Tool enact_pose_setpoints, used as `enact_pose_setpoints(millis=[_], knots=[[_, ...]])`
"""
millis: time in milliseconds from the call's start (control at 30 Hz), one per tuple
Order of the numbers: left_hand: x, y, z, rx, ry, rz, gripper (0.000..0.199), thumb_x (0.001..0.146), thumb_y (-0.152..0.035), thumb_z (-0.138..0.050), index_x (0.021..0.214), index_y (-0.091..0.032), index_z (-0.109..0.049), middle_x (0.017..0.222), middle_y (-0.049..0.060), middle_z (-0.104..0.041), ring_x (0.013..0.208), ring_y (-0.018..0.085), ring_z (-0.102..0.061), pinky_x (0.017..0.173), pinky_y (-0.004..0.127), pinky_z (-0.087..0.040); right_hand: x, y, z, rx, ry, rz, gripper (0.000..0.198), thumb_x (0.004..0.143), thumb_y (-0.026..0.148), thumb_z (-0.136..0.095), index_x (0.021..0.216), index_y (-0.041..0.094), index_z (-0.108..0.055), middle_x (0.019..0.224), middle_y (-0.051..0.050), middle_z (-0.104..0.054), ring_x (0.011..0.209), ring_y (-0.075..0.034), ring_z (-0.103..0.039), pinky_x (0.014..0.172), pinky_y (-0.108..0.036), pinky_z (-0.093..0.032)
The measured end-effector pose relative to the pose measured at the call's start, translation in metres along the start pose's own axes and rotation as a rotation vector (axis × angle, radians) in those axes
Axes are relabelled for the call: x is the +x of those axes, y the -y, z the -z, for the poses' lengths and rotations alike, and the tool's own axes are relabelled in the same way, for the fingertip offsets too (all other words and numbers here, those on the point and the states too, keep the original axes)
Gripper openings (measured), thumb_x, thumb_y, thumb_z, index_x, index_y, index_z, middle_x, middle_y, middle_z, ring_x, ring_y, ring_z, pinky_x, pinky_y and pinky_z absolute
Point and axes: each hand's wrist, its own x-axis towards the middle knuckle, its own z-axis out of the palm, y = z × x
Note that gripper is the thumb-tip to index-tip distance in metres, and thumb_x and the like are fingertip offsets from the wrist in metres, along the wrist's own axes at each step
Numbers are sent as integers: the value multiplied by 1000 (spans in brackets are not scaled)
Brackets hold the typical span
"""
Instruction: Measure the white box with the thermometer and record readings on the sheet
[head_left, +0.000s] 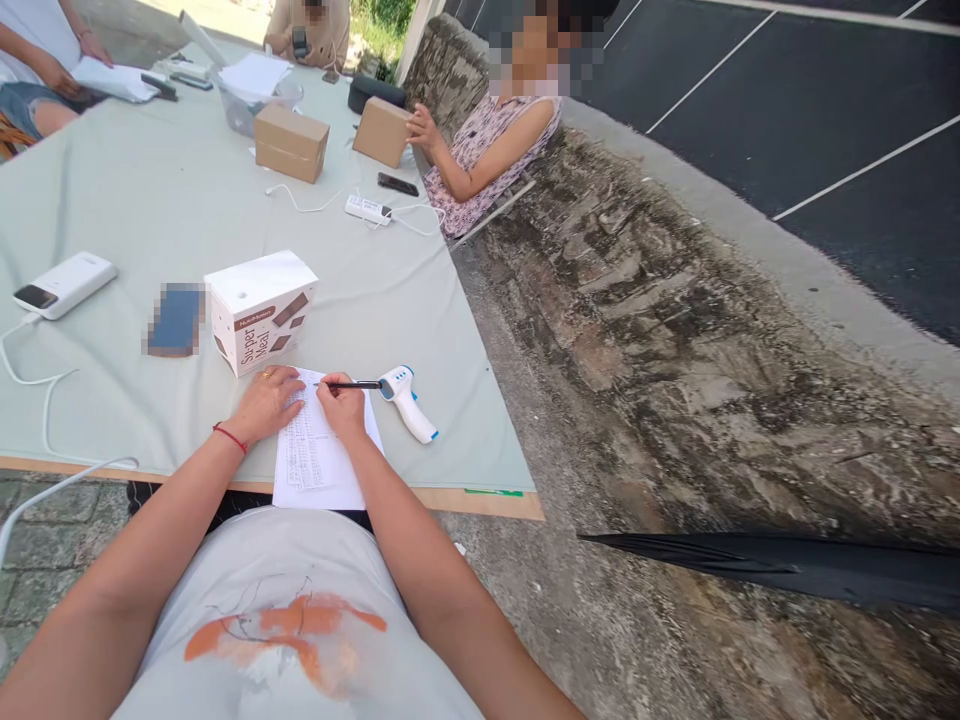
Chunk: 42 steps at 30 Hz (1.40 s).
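Ref. = white box: smooth rectangular carton, brown print "Su-per Meal"; smaller brand strip too fine to read surely. R hand, nr side of box: grip pinching slim blk pen over white sheet. Narrow slip atop sheet, dense rows, illegible. L hand at box's foot: grip loosely spread, palm down, fingertips at slip. Surface under box: pale, creased cloth.

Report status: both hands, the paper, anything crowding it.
Right hand gripping black pen over the paper. Left hand resting at the paper's left edge. White box just beyond the paper, thermometer gun to the paper's right.
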Motion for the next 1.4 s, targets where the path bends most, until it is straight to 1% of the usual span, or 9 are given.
enact_pose_setpoints(millis=[233, 467, 600, 833, 933, 1067, 1400], knots=[[0, 0, -1, -5, -1, 11, 29, 91, -32, -53, 112, -20, -69, 125, 13, -62, 116, 32, -54, 98, 51, -46, 0, -1, 0, -3, -46, -12, 12, 73, 35, -54, 76, 25, -62, 63, 4, -64, 62, -17, -61, 68, -30, -50], [0, 0, 0, 6, 3, 10, 31, 91, -31, -53, 113, -17, -69, 125, 14, -62, 116, 33, -54, 99, 51, -46, 0, 1, 1, -35, -15, -24, 11, 72, 35, -54, 75, 26, -60, 64, 4, -63, 63, -17, -60, 69, -30, -48], [0, 0, -1, -1, -7, 7, 30, 91, -31, -53, 112, -18, -69, 125, 14, -62, 115, 33, -54, 99, 51, -46, 0, 2, 2, -33, -16, -27, 11, 71, 35, -53, 74, 26, -58, 62, 4, -61, 62, -17, -58, 68, -30, -47], [0, -1, 0, 11, -1, 14, 28, 90, -29, -54, 111, -18, -69, 123, 13, -63, 115, 32, -55, 97, 51, -47, 0, 1, 2, 137, -73, -1, 18, 72, 39, -53, 78, 23, -57, 61, 4, -57, 59, -15, -53, 61, -27, -47], [1, -2, 1, 8, -1, 19, 28, 90, -28, -53, 111, -17, -69, 121, 13, -64, 114, 32, -56, 98, 50, -47, 0, -1, 1, 158, -60, -7, 19, 72, 40, -54, 78, 22, -58, 59, 5, -56, 57, -14, -52, 59, -27, -46], [1, -2, 2, 2, 2, 26, 27, 90, -28, -54, 110, -17, -70, 121, 14, -64, 115, 32, -56, 97, 50, -48, 0, -2, 1, 181, -22, -6, 21, 70, 42, -57, 78, 23, -59, 61, 5, -58, 57, -14, -53, 60, -27, -45], [1, 1, -1, -31, -40, 16, 27, 90, -27, -54, 109, -17, -70, 118, 14, -66, 110, 32, -58, 95, 51, -49, -1, 3, 2, 244, -60, -22, 21, 68, 41, -58, 76, 21, -59, 56, 6, -55, 54, -12, -47, 54, -25, -41]])
